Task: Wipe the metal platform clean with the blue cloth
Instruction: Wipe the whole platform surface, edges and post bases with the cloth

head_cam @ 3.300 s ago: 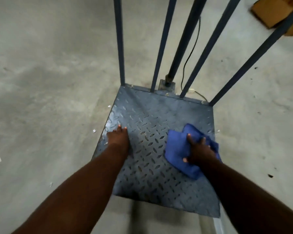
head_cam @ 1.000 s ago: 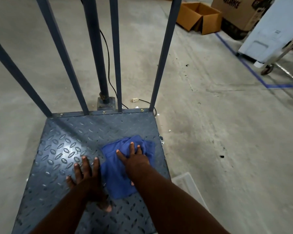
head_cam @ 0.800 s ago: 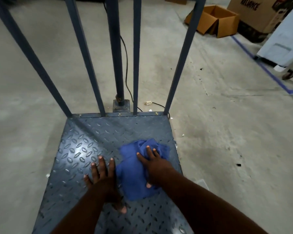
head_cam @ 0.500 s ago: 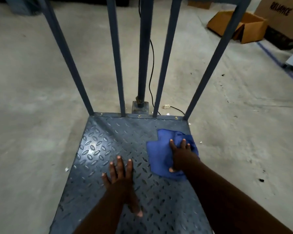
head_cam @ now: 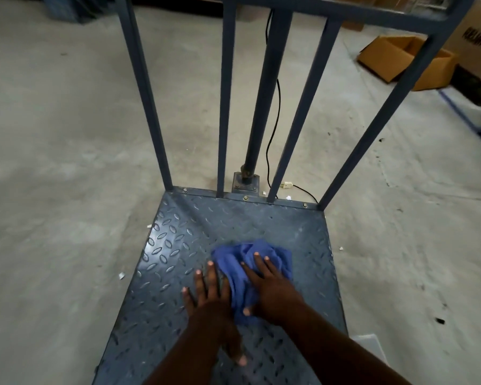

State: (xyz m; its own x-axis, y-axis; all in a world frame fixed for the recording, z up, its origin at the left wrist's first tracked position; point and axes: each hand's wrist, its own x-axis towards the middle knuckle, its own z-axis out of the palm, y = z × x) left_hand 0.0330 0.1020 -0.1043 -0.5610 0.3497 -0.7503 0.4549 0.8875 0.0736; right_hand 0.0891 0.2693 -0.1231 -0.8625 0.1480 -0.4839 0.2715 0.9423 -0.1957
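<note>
Near the middle of the grey-blue diamond-plate metal platform [head_cam: 206, 226], the bunched blue cloth [head_cam: 242, 254] sits under the right hand [head_cam: 267, 290], fingers flat and spread; the left hand [head_cam: 208, 298] rests flat alongside, holding nothing. Best to press evenly, sweeping overlapping strokes toward the far corners.

Crumpled blue cloth [head_cam: 250, 262] lies mid-right on the grey, diamond-patterned metal platform [head_cam: 178, 245].

Left hand [head_cam: 209, 300] flat, palm down, fingers [head_cam: 211, 276] spread; right hand [head_cam: 271, 291] close beside it, flat, fingers extended.
</note>
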